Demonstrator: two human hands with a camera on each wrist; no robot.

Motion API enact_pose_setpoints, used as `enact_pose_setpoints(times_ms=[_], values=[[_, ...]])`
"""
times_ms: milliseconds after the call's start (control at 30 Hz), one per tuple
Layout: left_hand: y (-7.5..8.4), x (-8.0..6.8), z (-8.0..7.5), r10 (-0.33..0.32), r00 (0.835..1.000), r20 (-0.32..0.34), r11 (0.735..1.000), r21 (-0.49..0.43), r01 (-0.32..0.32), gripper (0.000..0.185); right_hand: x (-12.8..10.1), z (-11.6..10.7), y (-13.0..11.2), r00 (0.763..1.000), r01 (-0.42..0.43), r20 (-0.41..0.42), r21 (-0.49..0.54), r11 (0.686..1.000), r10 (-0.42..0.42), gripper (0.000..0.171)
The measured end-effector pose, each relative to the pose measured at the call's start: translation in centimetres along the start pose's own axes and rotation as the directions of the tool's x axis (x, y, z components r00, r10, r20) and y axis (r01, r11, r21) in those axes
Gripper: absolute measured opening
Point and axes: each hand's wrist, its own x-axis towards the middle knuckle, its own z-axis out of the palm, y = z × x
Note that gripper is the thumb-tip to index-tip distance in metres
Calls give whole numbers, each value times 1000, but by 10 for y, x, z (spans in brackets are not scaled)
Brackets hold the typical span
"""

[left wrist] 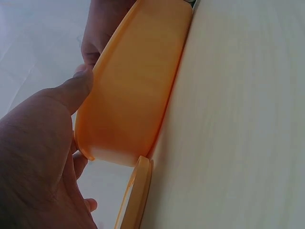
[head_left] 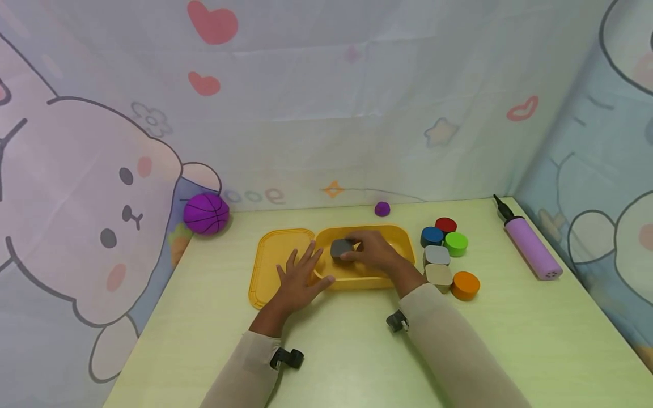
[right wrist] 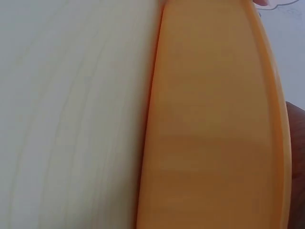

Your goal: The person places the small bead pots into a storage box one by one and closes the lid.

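A yellow rectangular plastic box [head_left: 374, 282] with rounded corners stands on the table. In the head view my right hand [head_left: 376, 250] reaches into it and pinches a dark grey rounded-square block [head_left: 340, 249] near its left end. My left hand [head_left: 298, 280] is at the box's left end with fingers spread, the thumb along the front rim. The left wrist view has that thumb [left wrist: 78, 88] at the rim of the box's side wall [left wrist: 136, 81]. The wall [right wrist: 214, 119] fills much of the right wrist view and hides most of the right hand.
Left of the box lies a flat yellow lid [head_left: 266, 272]. Blue [head_left: 431, 236], red, green, light grey, beige and orange [head_left: 465, 285] blocks cluster to its right. Farther out are a purple ball [head_left: 206, 213], a small purple lump [head_left: 382, 209] and a purple hand pump [head_left: 533, 247].
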Motion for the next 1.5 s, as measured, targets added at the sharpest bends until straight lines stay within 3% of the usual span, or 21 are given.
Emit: enact_pose_setpoints(times_ms=[433, 1033, 1267, 1500], values=[[-1, 0, 0, 4, 1000, 1, 1000, 4, -4, 79, 13, 16, -8, 998, -50, 32, 57, 997, 49, 54], [-3, 1, -1, 9, 1000, 9, 1000, 3, -9, 76, 22, 26, -15, 989, -145, 38, 32, 989, 144, 57], [-4, 1, 1, 13, 1000, -1, 1000, 19, -13, 75, 14, 18, -14, 983, -184, 14, 49, 982, 183, 66], [-4, 1, 2, 11, 1000, -7, 1000, 10, -11, 75, -4, -1, -3, 986, -152, -54, 96, 984, 157, 59]])
